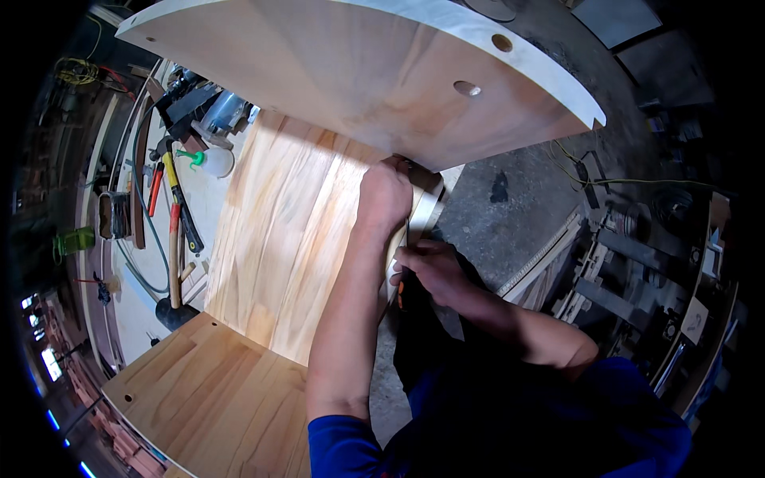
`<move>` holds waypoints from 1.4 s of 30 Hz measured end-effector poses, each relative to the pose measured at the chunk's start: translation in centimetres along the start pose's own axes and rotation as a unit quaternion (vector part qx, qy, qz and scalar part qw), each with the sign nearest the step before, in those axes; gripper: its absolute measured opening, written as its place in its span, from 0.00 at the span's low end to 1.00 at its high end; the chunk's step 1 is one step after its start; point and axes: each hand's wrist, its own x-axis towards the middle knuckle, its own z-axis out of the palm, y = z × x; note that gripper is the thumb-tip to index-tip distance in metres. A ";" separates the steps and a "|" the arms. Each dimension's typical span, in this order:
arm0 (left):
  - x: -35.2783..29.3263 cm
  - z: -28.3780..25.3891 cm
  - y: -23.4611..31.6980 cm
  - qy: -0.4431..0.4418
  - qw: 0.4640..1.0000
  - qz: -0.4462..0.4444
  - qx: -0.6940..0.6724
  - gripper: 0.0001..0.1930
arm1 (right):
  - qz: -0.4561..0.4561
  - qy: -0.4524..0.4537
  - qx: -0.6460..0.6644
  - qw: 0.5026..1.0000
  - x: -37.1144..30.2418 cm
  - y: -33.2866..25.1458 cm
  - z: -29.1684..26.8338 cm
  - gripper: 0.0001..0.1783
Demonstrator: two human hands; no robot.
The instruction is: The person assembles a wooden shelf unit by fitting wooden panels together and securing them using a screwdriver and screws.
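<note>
A flat wooden panel [275,231] lies in front of me, joined to an upright curved panel [335,64] at its far end. My left hand [386,193] is closed at the corner where the two meet, by the right edge; whatever its fingers grip is hidden. Just nearer to me, my right hand [434,269] is closed around a slim tool with a thin metal shaft [407,231]. An orange part [401,295] shows below that hand. The shaft points away from me along the panel's edge, toward my left hand.
Another wooden panel [215,390] with holes stands at the near left. On the white bench to the left lie a yellow-and-black hammer [182,199], a wooden-handled mallet [173,307], and a bottle with a green nozzle [215,162]. Wood pieces [550,255] sit on the right.
</note>
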 end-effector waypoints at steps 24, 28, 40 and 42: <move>1.2 -0.6 -0.9 -0.035 0.999 -0.003 0.011 0.17 | -0.071 -0.028 -0.049 0.996 0.8 0.0 1.8 0.14; 1.5 -0.6 -0.4 -0.050 0.997 -0.050 0.008 0.16 | -0.064 -0.005 -0.096 0.993 1.1 -0.4 2.0 0.15; -1.1 -2.9 -0.6 0.075 0.996 -0.046 0.016 0.17 | -0.038 -0.014 -0.088 0.995 3.4 0.5 4.7 0.14; -3.5 -4.2 -0.3 0.091 0.993 -0.068 0.039 0.19 | -0.027 -0.033 0.029 0.999 4.3 1.3 3.7 0.16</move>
